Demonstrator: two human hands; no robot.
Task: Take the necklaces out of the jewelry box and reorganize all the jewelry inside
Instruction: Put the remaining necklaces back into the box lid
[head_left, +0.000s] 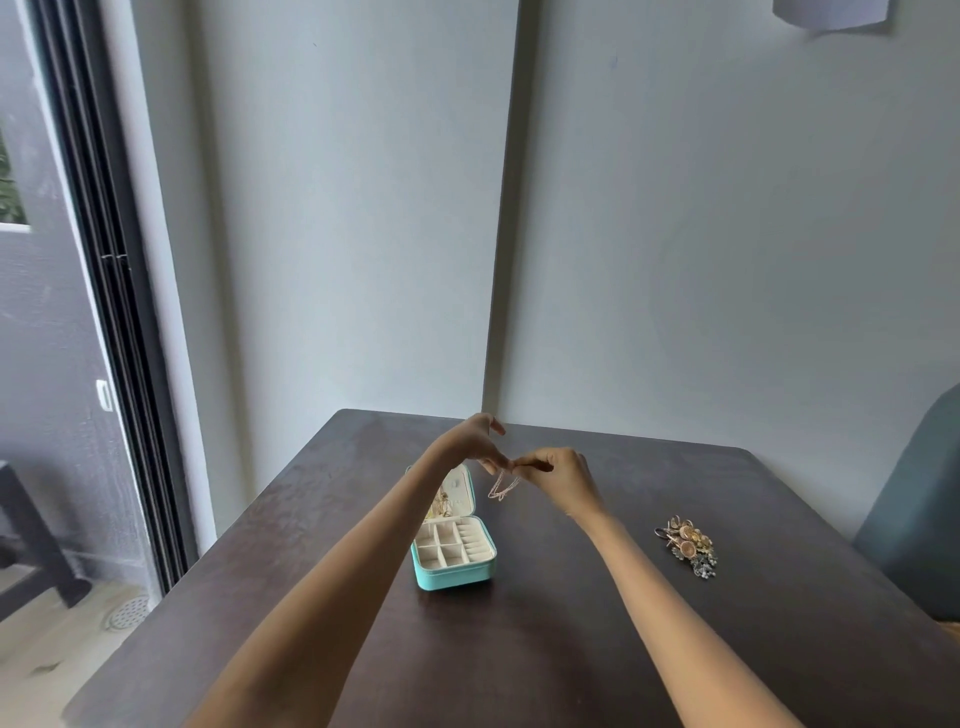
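A small teal jewelry box (454, 574) stands open on the dark table, its cream compartments looking empty. Gold necklaces still hang inside its raised lid (457, 493), partly behind my left forearm. Above and just right of the lid, my left hand (475, 441) and my right hand (558, 473) meet fingertip to fingertip. Both pinch a thin pale chain necklace (503, 487) that dangles in a short loop below them.
A heap of gold and dark jewelry pieces (688, 545) lies on the dark wooden table (571, 649) to the right of my right arm. A blue chair (914, 519) stands at the table's right edge. Walls meet behind the table; a sliding door is at the left.
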